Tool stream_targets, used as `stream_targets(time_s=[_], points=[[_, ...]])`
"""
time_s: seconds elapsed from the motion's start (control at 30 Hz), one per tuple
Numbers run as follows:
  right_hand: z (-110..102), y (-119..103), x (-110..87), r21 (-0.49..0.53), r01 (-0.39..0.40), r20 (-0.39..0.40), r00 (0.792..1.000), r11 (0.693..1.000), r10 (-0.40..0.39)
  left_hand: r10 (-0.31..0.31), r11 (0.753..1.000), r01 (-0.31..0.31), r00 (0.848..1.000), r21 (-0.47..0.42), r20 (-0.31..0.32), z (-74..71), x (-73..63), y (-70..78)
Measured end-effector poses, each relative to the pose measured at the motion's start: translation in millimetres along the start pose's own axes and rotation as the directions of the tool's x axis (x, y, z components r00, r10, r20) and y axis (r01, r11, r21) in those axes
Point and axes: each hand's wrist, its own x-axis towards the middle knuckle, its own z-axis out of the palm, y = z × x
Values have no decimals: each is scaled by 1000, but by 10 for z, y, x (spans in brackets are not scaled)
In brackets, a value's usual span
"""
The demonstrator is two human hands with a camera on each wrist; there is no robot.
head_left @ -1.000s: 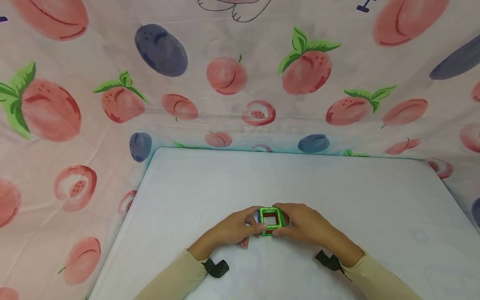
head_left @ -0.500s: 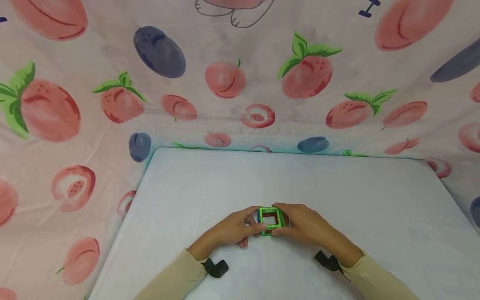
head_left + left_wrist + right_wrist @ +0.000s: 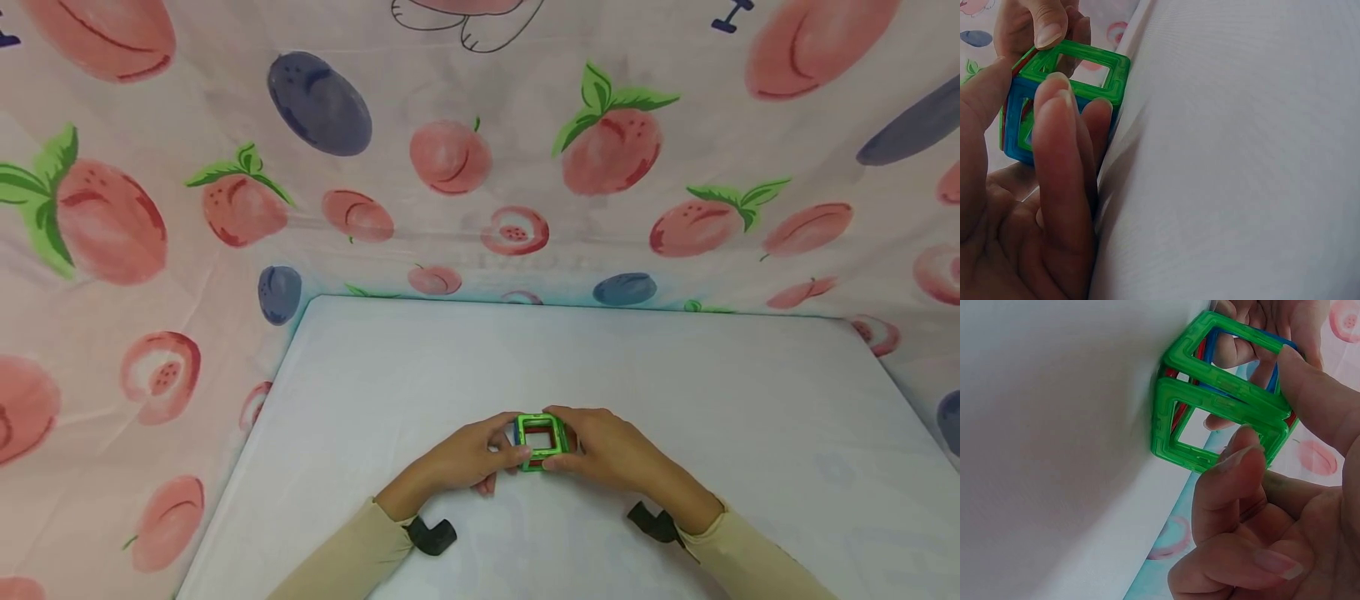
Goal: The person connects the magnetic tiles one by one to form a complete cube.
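Near the middle of the white table, both hands hold a small cube of magnetic tiles (image 3: 542, 454). My left hand (image 3: 468, 454) grips its left side, thumb toward the near edge. From the right, my right hand (image 3: 611, 446) pinches it between thumb and fingers. The left wrist view shows a blue tile (image 3: 1013, 119) on the left side, partly behind the fingers, meeting a green tile (image 3: 1088, 90). In the right wrist view two green tiles (image 3: 1162, 419) meet at an edge, with a narrow gap along part of it. Red tile edges (image 3: 1179, 415) show through the open frames.
A white-covered table (image 3: 420, 358) spreads around the hands. Cloth printed with peaches (image 3: 450, 158) hangs behind it and along both sides. Black wrist mounts (image 3: 432, 537) sit at the cuffs of both sleeves (image 3: 341, 546).
The hands and the cube stay almost still. Only the head view shifts very slightly.
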Motion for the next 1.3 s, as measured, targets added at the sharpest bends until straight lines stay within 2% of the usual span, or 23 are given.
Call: stream_targets(time_s=[0.33, 0.67, 0.87, 1.3], points=[[-6, -11, -12, -12, -2, -1, 1000, 1000, 2, 8, 1000, -8, 1000, 13, -4, -4, -3, -2], [14, -4, -5, 25, 13, -3, 1000, 1000, -13, 8, 1000, -7, 1000, 8, -7, -7, -14, 0], [19, -13, 0, 22, -13, 14, 1000, 1000, 13, -8, 1000, 8, 1000, 4, -8, 1, -23, -18], [-4, -27, -13, 37, -43, 35, 999, 998, 42, -2, 1000, 2, 1000, -2, -6, 10, -19, -29]])
